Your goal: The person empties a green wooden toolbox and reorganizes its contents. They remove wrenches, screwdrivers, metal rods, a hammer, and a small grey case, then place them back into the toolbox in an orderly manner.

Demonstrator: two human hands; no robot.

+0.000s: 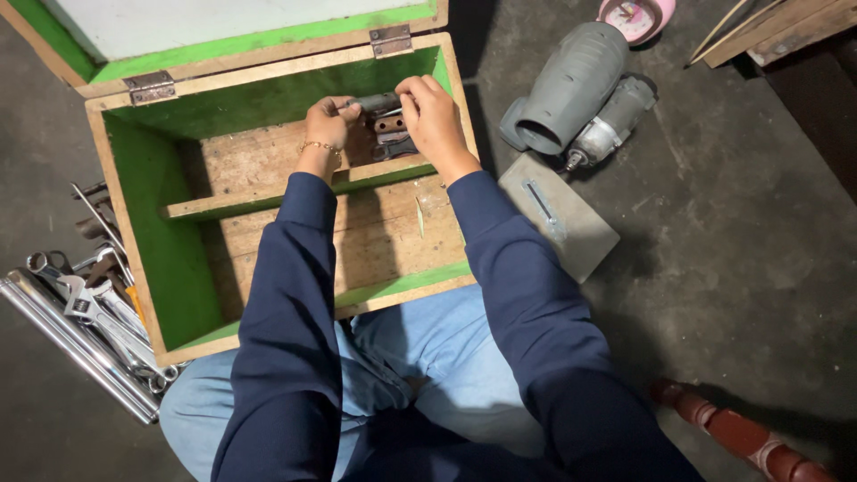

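Note:
An open wooden toolbox (134, 223) with green-painted inner walls stands on the floor in front of my knees. Both my hands reach into its far compartment behind a wooden divider (223, 203). My left hand (328, 120) and my right hand (430, 112) together grip a dark grey metal tool (377, 102), one at each end. Below it lie a few rusty brown metal pieces (391, 134) on the box's wooden bottom.
A pile of wrenches and chrome bars (85, 321) lies left of the box. To the right lie a grey power tool (571, 89), a flat metal plate (558, 214) and a pink clock (636, 16). A red turned wooden leg (741, 433) is at the bottom right.

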